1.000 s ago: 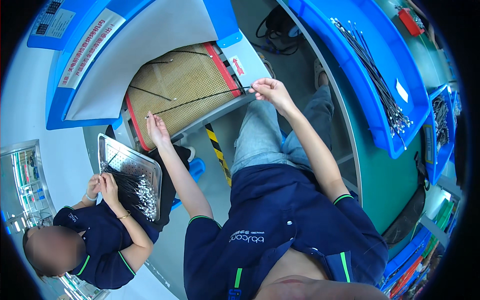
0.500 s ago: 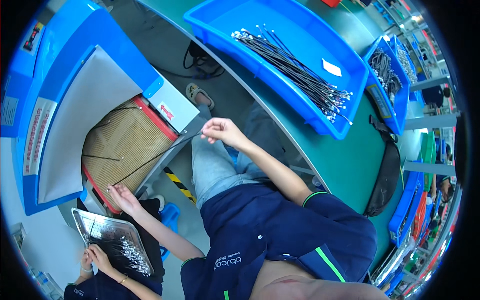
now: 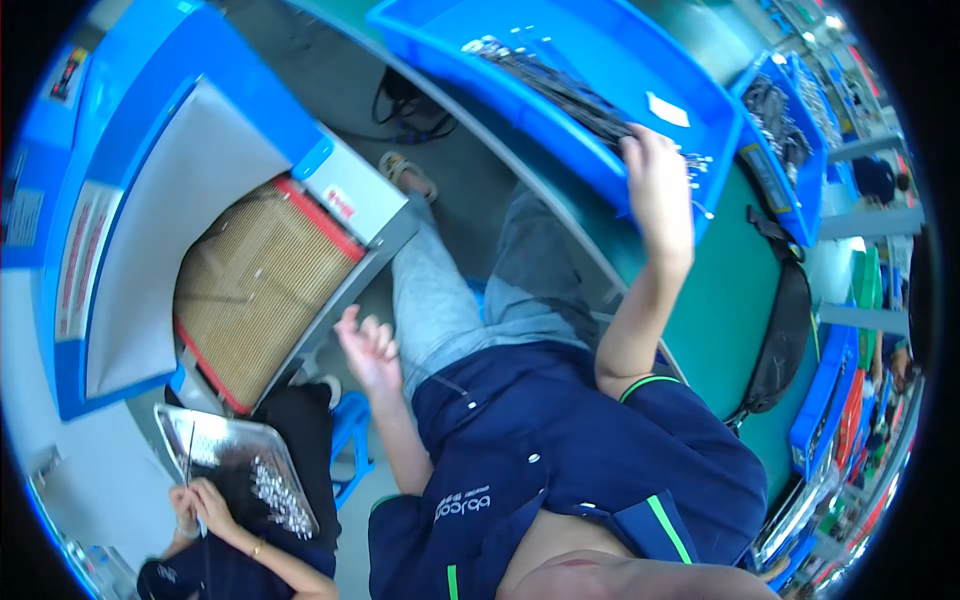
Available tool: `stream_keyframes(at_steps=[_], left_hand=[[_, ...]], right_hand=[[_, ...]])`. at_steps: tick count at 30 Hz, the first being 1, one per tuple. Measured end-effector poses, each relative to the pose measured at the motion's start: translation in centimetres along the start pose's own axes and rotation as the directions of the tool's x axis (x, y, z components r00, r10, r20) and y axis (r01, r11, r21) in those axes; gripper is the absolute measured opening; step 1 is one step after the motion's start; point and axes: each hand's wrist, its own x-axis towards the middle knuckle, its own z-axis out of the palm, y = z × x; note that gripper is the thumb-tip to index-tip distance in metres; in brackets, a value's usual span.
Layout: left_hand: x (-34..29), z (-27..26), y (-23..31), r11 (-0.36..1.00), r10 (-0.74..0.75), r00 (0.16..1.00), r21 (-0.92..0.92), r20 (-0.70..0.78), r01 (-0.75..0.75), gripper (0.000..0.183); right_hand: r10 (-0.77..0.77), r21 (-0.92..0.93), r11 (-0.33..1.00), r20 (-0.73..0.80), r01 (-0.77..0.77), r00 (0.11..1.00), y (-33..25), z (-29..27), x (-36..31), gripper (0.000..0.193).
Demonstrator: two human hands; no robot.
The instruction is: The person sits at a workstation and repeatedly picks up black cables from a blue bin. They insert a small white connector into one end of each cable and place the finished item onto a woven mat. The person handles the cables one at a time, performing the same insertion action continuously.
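Right hand: over the large blue bin (image 3: 620,50), the right hand (image 3: 660,185) has its bent fingers at the bundle of black cables (image 3: 570,92); blur hides whether they grip any.
Left hand: well apart from the other, the left hand (image 3: 370,350) is raised before the lap, just beside the near edge of the conveyor, fingers parted and loosely curled.
Thin strand: a dark strand (image 3: 448,383) with a pale tip shows near the left wrist, in front of the shirt; whether the hand holds it is unclear.
Cable bundle: lies lengthwise inside the large bin, white connectors at its ends, with a white slip (image 3: 668,110) beside it.
Green worktop: the worktop (image 3: 715,315) bears the large bin, a smaller blue bin (image 3: 800,215) of cables and a black pouch (image 3: 782,340).
Conveyor: the tan mesh belt (image 3: 240,345) has red edges and carries at least one dark cable (image 3: 215,299); a pale curtain (image 3: 150,270) hangs from the blue hood (image 3: 235,75) over it.
Co-worker: a co-worker's hands (image 3: 200,505) are close together at the near edge of a perforated metal tray (image 3: 225,430) holding white-ended cables.
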Motion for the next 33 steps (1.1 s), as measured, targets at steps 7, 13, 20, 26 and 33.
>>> stream_keyframes(at_steps=[7, 13, 20, 26, 33], left_hand=[[-2.8, 0.4, -3.1, 0.992, -0.09, 0.994, 0.095, 0.056, 0.085, 0.028], [-10.3, 1.1, -6.4, 0.912, -0.292, 0.934, 0.354, 0.207, 0.207, 0.03], [-7.8, 1.6, -4.9, 0.957, -0.266, 0.946, 0.172, 0.185, 0.235, 0.033], [-5.7, 2.3, -5.7, 0.961, -0.259, 0.963, 0.124, 0.076, 0.248, 0.035], [-6.5, 0.6, -8.1, 0.947, -0.284, 0.955, 0.179, 0.089, 0.265, 0.036]], right_hand=[[0.27, -0.152, 0.961, 0.325, -0.232, 0.907, 2.0, 0.0, 2.6, 0.023], [0.365, -0.26, 0.926, 0.438, -0.273, 0.821, 3.2, 0.0, 3.9, 0.018], [0.236, -0.1, 0.966, -0.024, -0.237, 0.971, 4.8, -4.6, 4.5, 0.022], [0.087, 0.519, 0.854, -0.053, -0.047, 0.995, -3.0, -6.4, -1.1, 0.013], [-0.221, 0.4, 0.493, 0.916, -0.772, 0.334, -6.5, 4.7, -17.6, 0.009]])
